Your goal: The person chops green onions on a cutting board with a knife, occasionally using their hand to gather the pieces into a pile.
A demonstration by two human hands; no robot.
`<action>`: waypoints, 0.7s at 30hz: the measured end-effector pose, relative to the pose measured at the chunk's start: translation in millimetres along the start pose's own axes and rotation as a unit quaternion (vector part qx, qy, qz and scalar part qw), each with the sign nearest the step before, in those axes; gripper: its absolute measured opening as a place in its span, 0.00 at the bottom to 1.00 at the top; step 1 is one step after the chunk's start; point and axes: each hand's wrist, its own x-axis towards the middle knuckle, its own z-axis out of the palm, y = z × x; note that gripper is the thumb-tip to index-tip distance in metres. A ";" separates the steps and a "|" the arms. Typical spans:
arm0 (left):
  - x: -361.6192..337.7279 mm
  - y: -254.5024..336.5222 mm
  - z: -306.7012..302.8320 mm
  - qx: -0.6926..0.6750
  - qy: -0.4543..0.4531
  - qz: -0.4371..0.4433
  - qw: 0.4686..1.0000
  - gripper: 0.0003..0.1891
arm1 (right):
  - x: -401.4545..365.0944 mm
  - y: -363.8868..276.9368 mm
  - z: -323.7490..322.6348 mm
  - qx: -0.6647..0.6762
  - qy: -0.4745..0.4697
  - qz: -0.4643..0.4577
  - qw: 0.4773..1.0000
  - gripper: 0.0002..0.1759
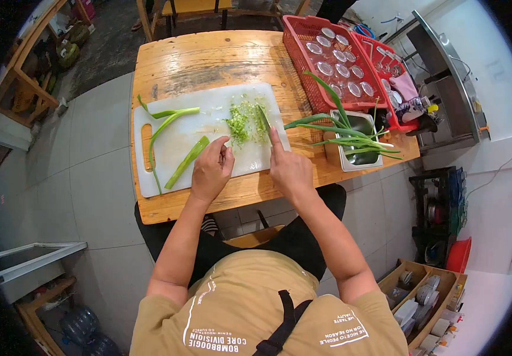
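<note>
My right hand (291,172) grips a knife (264,120), its index finger stretched along the top of the blade. The blade rests beside a heap of finely chopped green onion (239,126) on a white cutting board (211,98). My left hand (211,170) is closed at the board's near edge, fingers curled and thumb drawn in. Whether anything lies inside those fingers is hidden. Just left of it is a thick green stalk piece (186,163). Farther left, a green onion (176,111) lies with its long leaf bent down towards the board's handle slot.
A metal container (343,159) with whole green onions (354,140) across its top stands at the right. Behind it, a red basket (303,71) holds several upturned glasses (325,68). Another red basket (380,44) adjoins it. Everything rests on a wooden table (208,53).
</note>
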 end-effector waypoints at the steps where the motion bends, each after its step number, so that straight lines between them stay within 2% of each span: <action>1: 0.7 -1.0 -0.2 -0.005 0.003 0.002 1.000 0.13 | 1.6 0.6 7.9 0.000 0.001 -0.004 1.000 0.43; 2: 1.0 -1.3 0.1 -0.005 0.006 0.001 1.000 0.13 | 0.4 3.7 22.8 -0.008 0.012 -0.007 1.000 0.41; 6: 1.5 0.0 2.3 -0.005 0.014 0.017 1.000 0.13 | 7.7 5.4 6.4 -0.022 0.010 -0.010 1.000 0.38; 9: 2.0 0.5 0.2 -0.008 0.015 0.015 1.000 0.13 | 2.3 5.1 5.5 -0.027 -0.019 0.011 0.999 0.39; 13: 1.8 -2.5 1.7 0.008 0.008 0.019 1.000 0.13 | 5.4 5.5 12.2 0.000 -0.009 0.013 1.000 0.39; 15: -0.2 -1.2 1.2 -0.001 0.001 0.009 1.000 0.13 | 2.3 3.0 7.4 0.003 0.005 0.015 1.000 0.35; 19: 1.1 -1.4 1.6 0.003 0.004 0.011 1.000 0.13 | -4.9 -8.1 21.9 0.012 -0.008 0.001 1.000 0.36; 21: 1.6 -0.5 1.7 0.012 0.003 0.015 1.000 0.14 | 5.1 -8.3 14.7 0.004 -0.020 0.024 1.000 0.37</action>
